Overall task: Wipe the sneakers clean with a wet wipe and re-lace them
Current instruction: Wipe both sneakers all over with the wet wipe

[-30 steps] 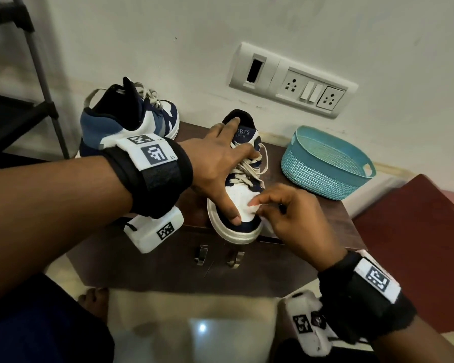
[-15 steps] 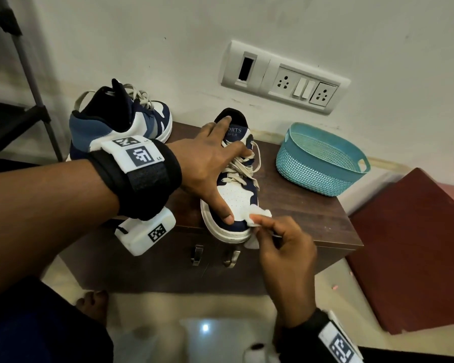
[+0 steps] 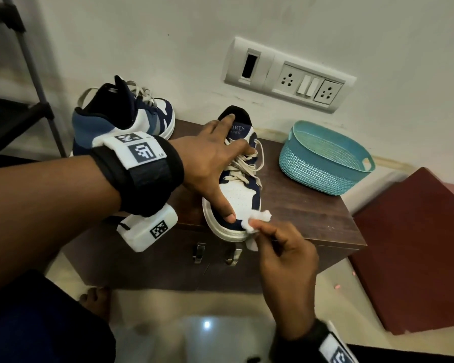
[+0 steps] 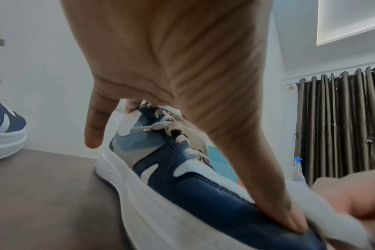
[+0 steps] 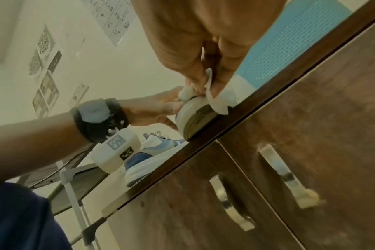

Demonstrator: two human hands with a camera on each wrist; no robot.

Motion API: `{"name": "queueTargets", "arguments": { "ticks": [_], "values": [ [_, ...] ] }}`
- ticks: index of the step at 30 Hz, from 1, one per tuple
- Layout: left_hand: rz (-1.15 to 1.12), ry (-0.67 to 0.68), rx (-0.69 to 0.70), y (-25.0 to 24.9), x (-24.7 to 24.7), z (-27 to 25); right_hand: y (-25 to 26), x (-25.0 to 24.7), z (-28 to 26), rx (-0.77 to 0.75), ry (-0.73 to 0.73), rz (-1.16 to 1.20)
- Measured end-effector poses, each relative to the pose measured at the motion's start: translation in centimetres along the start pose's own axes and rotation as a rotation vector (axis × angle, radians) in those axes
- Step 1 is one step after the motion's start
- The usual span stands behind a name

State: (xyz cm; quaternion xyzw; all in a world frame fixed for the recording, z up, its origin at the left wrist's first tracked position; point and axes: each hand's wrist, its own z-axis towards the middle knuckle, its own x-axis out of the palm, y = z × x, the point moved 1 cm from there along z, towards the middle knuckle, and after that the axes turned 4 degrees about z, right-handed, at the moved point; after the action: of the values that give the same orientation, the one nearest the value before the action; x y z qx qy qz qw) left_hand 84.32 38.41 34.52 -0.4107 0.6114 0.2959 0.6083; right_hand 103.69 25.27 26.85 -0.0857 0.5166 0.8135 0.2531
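A navy-and-white sneaker point(image 3: 240, 195) with beige laces stands on the brown cabinet top point(image 3: 299, 210), its toe towards me. My left hand point(image 3: 220, 163) presses down on it with spread fingers: the thumb point(image 4: 268, 186) lies on the toe cap and the index finger on the tongue. At the front right of the toe, my right hand point(image 3: 257, 226) pinches a crumpled white wet wipe point(image 3: 257, 217) against the shoe's edge. The right wrist view shows the wipe point(image 5: 220, 99) draped over the toe above the sole point(image 5: 195, 118). The second sneaker point(image 3: 131, 121) stands at the back left.
A teal plastic basket point(image 3: 323, 169) sits on the cabinet's right side, below a wall switchboard point(image 3: 288, 77). Metal handles point(image 3: 198, 254) stick out of the cabinet front. A dark red block point(image 3: 417, 244) stands to the right and a dark rack point(image 3: 37, 74) to the left.
My right hand has drawn the wipe from the top of the toe cap down to the toe's front right edge. The left hand has stayed on the sneaker.
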Motion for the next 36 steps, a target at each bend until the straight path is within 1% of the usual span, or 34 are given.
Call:
{"name": "queueTargets", "arguments": {
  "ticks": [2,6,9,11,13,15,18,19,22,23,25,26,27,30,31,32,34,35,36],
  "values": [
    [-0.004,0.000,0.011,0.0,-0.1,0.0,-0.2,0.0,-0.5,-0.065,0.001,0.024],
    [0.003,-0.004,0.010,0.0,-0.2,-0.1,-1.4,0.2,1.7,-0.112,-0.100,-0.001],
    [0.004,-0.002,0.003,0.0,-0.2,-0.2,-0.6,1.2,-1.1,-0.209,-0.059,-0.016],
    [0.004,0.004,-0.003,-0.1,-0.4,-0.3,-1.1,1.1,-2.4,-0.267,-0.031,-0.021],
    [-0.001,0.006,-0.004,-0.2,-0.4,-0.3,-2.2,0.6,-1.7,-0.259,-0.052,-0.020],
    [-0.005,0.000,0.003,-0.2,-0.4,-0.3,-2.2,0.4,-1.0,-0.250,-0.057,-0.024],
    [-0.001,-0.008,0.006,-0.1,-0.4,-0.3,-1.3,0.8,-1.5,-0.341,0.017,-0.078],
    [0.001,-0.008,0.006,-0.1,-0.4,-0.3,-1.6,0.6,-1.4,-0.357,0.017,-0.082],
    [0.006,-0.003,0.001,-0.3,-0.4,-0.2,-2.2,0.2,-0.7,-0.297,-0.072,-0.047],
    [0.005,-0.003,0.000,-0.3,-0.4,-0.2,-2.0,0.5,-0.8,-0.308,-0.063,-0.064],
    [0.001,-0.007,0.004,-0.2,-0.4,-0.2,-1.0,1.2,-1.6,-0.393,0.036,-0.149],
    [0.002,-0.008,0.007,-0.2,-0.4,-0.2,-1.0,1.4,-1.9,-0.428,0.062,-0.183],
    [0.004,-0.008,0.006,-0.2,-0.3,-0.2,-1.3,1.2,-1.7,-0.433,0.047,-0.189],
    [0.007,-0.001,-0.009,-0.3,-0.3,-0.2,-2.6,0.3,-0.3,-0.329,-0.109,-0.116],
    [0.007,0.000,-0.012,-0.3,-0.3,-0.2,-2.6,0.4,-0.3,-0.319,-0.111,-0.104],
    [0.009,-0.003,-0.009,-0.3,-0.3,-0.2,-2.2,0.7,-0.7,-0.341,-0.079,-0.118],
    [0.014,-0.013,0.001,-0.2,-0.3,-0.1,-1.4,1.5,-1.8,-0.436,0.017,-0.180],
    [0.014,-0.013,0.004,-0.2,-0.3,-0.1,-1.5,1.5,-1.9,-0.476,0.047,-0.190],
    [0.015,-0.012,0.003,-0.2,-0.3,-0.1,-2.0,1.3,-1.6,-0.483,0.042,-0.181]
  ]
}}
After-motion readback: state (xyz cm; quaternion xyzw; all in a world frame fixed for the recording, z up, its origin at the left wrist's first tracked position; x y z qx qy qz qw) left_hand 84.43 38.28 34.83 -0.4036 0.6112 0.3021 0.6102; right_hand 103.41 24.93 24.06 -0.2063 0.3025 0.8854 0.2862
